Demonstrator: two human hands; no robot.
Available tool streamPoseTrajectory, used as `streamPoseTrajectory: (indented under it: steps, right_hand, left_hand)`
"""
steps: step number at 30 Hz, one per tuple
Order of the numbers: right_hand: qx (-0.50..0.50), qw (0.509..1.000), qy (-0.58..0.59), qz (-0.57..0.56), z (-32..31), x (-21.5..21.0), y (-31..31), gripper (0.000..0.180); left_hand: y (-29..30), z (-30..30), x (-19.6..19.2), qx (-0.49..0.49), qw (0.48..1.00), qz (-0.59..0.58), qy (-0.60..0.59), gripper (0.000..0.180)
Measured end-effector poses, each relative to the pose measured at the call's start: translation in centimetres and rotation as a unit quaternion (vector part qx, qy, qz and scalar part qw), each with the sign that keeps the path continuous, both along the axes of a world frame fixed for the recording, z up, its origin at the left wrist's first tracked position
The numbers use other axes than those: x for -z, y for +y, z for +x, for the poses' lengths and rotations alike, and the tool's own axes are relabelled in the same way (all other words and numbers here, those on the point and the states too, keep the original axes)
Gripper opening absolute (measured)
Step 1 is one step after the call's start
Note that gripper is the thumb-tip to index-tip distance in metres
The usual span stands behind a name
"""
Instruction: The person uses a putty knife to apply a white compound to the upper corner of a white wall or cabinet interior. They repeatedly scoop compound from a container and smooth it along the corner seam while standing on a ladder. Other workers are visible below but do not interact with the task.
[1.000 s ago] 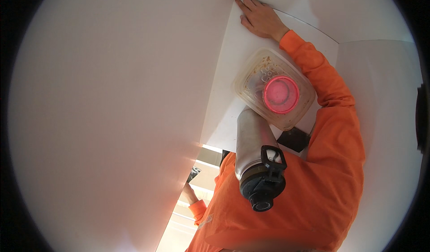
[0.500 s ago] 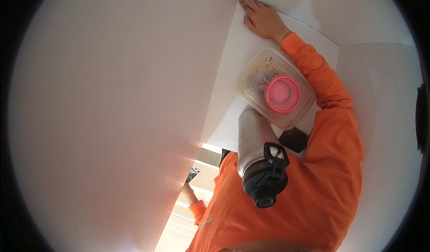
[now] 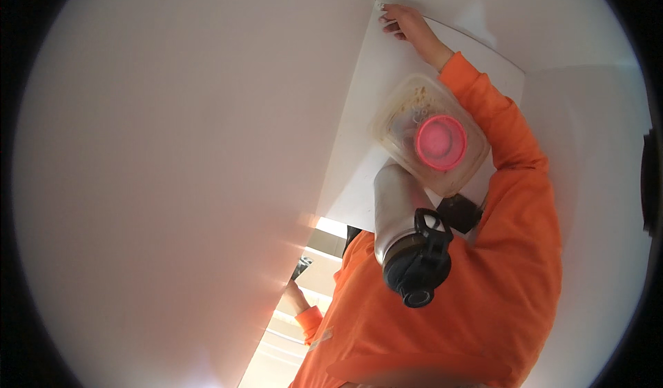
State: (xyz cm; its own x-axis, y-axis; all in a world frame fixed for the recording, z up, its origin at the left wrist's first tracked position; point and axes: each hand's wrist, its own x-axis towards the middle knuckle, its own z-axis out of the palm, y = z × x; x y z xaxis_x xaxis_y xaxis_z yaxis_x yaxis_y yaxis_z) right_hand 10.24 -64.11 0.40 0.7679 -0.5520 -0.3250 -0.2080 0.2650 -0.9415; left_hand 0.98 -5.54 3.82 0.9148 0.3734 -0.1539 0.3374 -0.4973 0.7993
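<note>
My right hand (image 3: 409,29) reaches to the far corner of a white shelf (image 3: 356,129). Its fingers are curled, with small white bits showing between the fingertips; what they hold is too small to name. At the lower left, my left hand (image 3: 295,297) is closed round a black-and-silver object (image 3: 302,268), partly hidden by the white panel. Beside my right forearm lies a cloudy plastic tub (image 3: 394,105) with brown stains, a pink round container (image 3: 442,143) in or on it. Near my chest stands a steel bottle (image 3: 397,198) with a black lid and carry loop.
A tall white panel (image 3: 179,181) fills the left side. White walls (image 3: 587,132) close in the far and right sides. A black flat object (image 3: 459,213) lies between the bottle and my right arm. Light comes through a gap (image 3: 324,239) at the lower left.
My right hand's fingers have gone from stretched out flat in the corner to curled. The view has shifted slightly; the tub and bottle appear to stay in place.
</note>
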Motion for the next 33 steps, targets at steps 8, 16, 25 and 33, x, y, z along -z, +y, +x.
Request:
streamPoseTrajectory:
  steps: [8,16,25,33]
  right_hand:
    - [0.088,0.99,0.002,0.111,1.9,-2.5,2.6,0.017]
    - [0.102,0.969,-0.065,0.217,1.9,-0.6,0.9,0.012]
    - [0.033,0.927,-0.152,0.342,1.7,-0.2,0.5,0.011]
    - [-0.027,0.875,-0.246,0.416,1.1,-0.7,0.4,0.015]
  left_hand:
    - [-0.1,-1.0,-0.4,0.001,1.0,-0.015,-0.017,0.045]
    - [-0.4,-1.1,-1.1,-0.007,1.0,-0.024,0.002,0.046]
    - [-1.0,-1.0,-1.3,0.005,1.0,-0.022,-0.004,0.048]
    - [0.0,-1.1,-0.3,-0.004,1.0,-0.025,0.005,0.053]
